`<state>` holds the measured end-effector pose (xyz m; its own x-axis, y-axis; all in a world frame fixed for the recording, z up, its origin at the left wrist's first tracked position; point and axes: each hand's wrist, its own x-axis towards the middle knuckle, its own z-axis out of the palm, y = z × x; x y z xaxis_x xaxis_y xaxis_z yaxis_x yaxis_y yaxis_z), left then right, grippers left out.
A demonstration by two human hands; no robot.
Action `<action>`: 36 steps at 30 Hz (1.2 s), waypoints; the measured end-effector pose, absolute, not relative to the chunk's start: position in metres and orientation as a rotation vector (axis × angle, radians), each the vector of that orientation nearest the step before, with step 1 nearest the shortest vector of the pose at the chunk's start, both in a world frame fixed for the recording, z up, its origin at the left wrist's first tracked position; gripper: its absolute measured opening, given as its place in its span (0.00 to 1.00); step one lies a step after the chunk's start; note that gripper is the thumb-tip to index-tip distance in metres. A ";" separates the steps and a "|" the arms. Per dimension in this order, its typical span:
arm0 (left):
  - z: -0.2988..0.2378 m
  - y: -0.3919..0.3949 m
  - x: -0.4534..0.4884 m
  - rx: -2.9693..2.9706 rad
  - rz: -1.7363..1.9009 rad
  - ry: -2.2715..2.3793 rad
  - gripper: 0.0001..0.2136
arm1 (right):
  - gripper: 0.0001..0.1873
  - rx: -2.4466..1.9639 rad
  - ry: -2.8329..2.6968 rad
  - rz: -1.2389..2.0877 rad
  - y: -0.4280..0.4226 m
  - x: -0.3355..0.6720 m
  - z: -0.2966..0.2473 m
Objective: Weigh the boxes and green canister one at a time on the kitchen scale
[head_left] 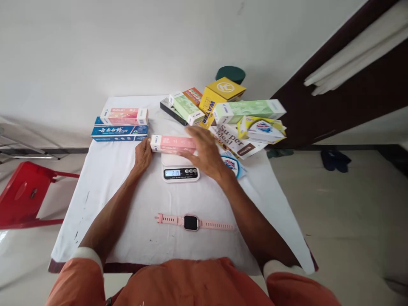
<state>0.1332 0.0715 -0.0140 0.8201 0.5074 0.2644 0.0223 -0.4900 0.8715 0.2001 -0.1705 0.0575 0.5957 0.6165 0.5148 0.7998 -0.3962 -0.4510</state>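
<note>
A pink and white toothpaste box [174,143] lies across the white digital scale [181,175], whose lit display appears to read 219. My right hand [205,151] grips the box's right end, with the thumb along its near side and the fingers over the far side. At the other end, my left hand [143,155] is closed, its curled fingertips against the box's left edge. Just beyond the left hand, another pink toothpaste box [125,115] rests on or against a blue toothpaste box [119,131].
Piled right of the scale are a yellow box [219,93], green boxes [250,110], a Su-per Meal box [237,142] and yellow-white soap packs [263,128]. A pink-strapped smartwatch [191,222] lies nearer me. A red chair [25,195] stands left of the table [134,238].
</note>
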 end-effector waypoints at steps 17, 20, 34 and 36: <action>-0.008 0.068 0.133 1.833 0.550 0.332 0.24 | 0.16 -2.556 -0.893 -0.733 -0.232 0.170 0.094; -0.010 0.069 0.133 1.837 0.566 0.329 0.25 | 0.17 -2.647 -0.777 -0.822 -0.268 0.159 0.079; -0.012 0.069 0.132 1.823 0.581 0.332 0.26 | 0.22 -2.696 -0.580 -0.734 -0.259 0.140 0.019; -0.016 0.068 0.132 1.796 0.584 0.342 0.27 | 0.21 -2.683 -0.592 -0.726 -0.261 0.137 0.024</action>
<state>0.1315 0.0684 -0.0164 0.8332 0.5098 0.2142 -0.0620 -0.2987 0.9523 0.1366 -0.2606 0.0244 0.7875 0.3091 0.5332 0.4600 -0.8706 -0.1747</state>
